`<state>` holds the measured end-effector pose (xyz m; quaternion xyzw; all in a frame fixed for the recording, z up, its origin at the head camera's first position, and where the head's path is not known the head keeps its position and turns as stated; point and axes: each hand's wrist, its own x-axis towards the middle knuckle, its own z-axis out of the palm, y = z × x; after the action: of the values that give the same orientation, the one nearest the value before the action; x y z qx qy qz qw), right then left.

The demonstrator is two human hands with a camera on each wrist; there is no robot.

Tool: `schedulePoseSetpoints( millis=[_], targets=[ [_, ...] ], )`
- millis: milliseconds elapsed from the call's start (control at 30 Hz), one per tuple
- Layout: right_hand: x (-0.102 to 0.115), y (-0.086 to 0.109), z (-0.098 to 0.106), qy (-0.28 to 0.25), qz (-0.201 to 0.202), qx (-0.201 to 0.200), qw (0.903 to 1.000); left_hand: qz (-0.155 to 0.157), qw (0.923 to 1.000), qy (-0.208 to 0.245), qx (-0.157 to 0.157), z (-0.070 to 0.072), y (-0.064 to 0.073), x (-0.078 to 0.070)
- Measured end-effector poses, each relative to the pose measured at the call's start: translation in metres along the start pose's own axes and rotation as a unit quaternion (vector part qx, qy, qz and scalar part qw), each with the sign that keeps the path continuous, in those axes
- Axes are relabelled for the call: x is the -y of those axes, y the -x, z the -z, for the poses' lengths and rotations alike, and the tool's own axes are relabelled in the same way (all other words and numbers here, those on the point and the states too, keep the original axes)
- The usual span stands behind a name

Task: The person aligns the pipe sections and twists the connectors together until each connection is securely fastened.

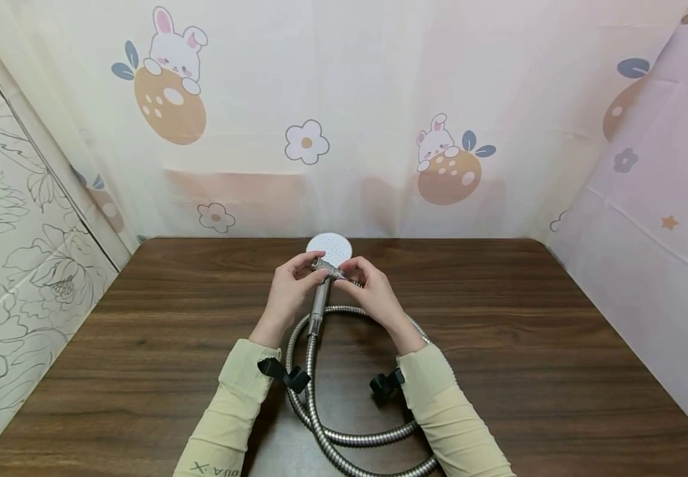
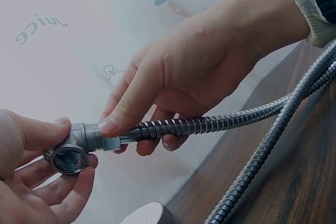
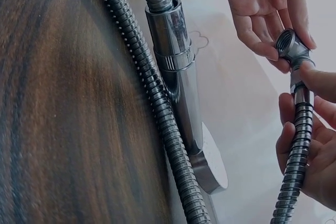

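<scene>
My left hand [image 1: 287, 289] pinches a small metal tee-like pipe fitting [image 2: 77, 135] between thumb and fingers, its round threaded opening facing the left wrist camera. The thumb of my right hand [image 1: 375, 291] presses on the hose nut [image 2: 111, 143], and its other fingers curl under the end of the metal shower hose [image 2: 210, 124]. The nut sits against the fitting's threaded end, some thread still showing between them. Both hands are above the table, just in front of the shower head [image 1: 330, 250]. Its chrome handle [image 3: 181, 98] joins the hose's other end.
The flexible hose lies in loops on the dark wood table [image 1: 498, 318], beneath and between the forearms. A patterned curtain [image 1: 367, 86] hangs behind the table's far edge, with more patterned cloth at the left and right sides.
</scene>
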<state>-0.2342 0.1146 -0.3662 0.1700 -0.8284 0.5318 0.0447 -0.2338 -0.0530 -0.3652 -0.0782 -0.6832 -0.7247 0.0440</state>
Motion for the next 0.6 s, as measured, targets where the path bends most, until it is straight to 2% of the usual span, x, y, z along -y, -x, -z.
schedulePoseSetpoints(
  millis=[167, 267, 600],
  targets=[
    [0.003, 0.001, 0.004, -0.008, 0.005, 0.012, 0.9999, -0.003, 1.0, -0.002, 0.001, -0.001, 0.0, -0.001],
    [-0.011, -0.003, 0.003, -0.012, 0.013, 0.016, 0.9997, -0.006, 1.0, -0.003, 0.0, -0.002, 0.0, -0.002],
    [-0.011, -0.003, 0.007, -0.021, 0.014, 0.041, 0.9988, -0.009, 0.9998, -0.015, 0.0, -0.002, 0.0, -0.003]
  ],
)
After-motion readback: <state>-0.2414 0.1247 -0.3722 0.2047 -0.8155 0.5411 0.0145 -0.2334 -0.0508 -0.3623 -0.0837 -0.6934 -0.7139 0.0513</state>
